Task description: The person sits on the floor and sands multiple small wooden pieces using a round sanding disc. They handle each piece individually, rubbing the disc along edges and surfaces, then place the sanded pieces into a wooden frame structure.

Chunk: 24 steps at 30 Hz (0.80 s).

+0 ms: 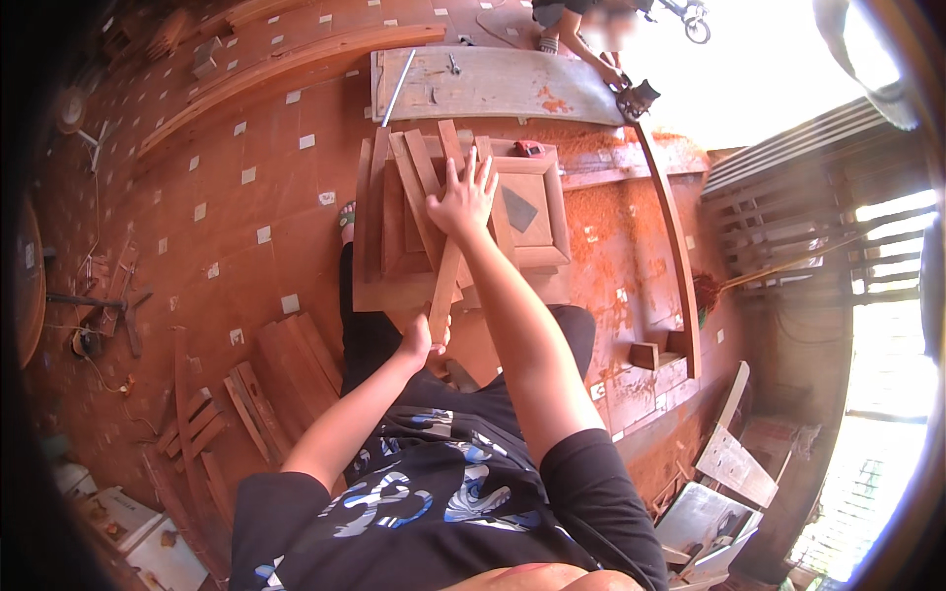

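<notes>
one wooden strip (446, 293), gripped low and covered above
other strips (402, 163) lie fanned over a framed panel (559, 217); the left hand (419, 339) grasps the wooden strip's near end; the right hand (462, 205) lies spread, grasping nothing, over its far end. the step seems to be steadying or feeling it; the next move probably calls for a firm left grip.

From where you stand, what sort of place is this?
Probably a woodworking workshop: the person's left hand holds a wooden strip, a co-worker handles a dark tool by a long beam, and boards lie on the floor.
</notes>
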Each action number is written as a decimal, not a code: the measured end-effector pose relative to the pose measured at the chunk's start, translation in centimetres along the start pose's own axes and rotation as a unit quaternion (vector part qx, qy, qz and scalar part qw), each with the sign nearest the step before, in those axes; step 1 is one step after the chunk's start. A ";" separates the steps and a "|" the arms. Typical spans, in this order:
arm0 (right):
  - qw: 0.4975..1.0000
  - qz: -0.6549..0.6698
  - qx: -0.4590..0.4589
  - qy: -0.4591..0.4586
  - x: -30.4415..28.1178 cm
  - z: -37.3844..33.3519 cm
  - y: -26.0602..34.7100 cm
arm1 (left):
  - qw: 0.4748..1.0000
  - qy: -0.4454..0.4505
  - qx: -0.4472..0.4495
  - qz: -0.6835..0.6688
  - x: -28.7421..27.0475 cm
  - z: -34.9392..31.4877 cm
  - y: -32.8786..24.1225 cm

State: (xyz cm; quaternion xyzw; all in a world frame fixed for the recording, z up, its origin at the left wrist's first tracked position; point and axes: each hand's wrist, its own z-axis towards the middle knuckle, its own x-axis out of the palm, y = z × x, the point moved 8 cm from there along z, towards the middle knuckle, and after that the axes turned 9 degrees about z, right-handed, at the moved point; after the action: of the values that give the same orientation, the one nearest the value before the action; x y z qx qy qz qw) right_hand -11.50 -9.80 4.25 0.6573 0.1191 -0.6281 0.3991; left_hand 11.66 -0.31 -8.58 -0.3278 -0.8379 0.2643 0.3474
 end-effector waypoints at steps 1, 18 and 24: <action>1.000 0.005 0.001 -0.005 0.1 0.8 -0.2 | 1.000 -0.018 0.020 -0.002 0.2 -0.1 -0.3; 0.998 0.053 0.011 -0.020 -0.3 3.8 -1.1 | 0.999 -0.029 0.004 -0.023 0.4 -0.4 -0.8; 0.998 0.033 0.021 -0.049 0.0 2.6 -1.1 | 0.999 -0.030 0.021 0.004 0.7 -0.4 -1.4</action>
State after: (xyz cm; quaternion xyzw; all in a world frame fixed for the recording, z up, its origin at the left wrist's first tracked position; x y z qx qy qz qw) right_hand -14.14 -10.85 4.10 0.6371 0.0644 -0.6487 0.4112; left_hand 11.06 -0.57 -7.12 -0.3154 -0.8410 0.2930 0.3277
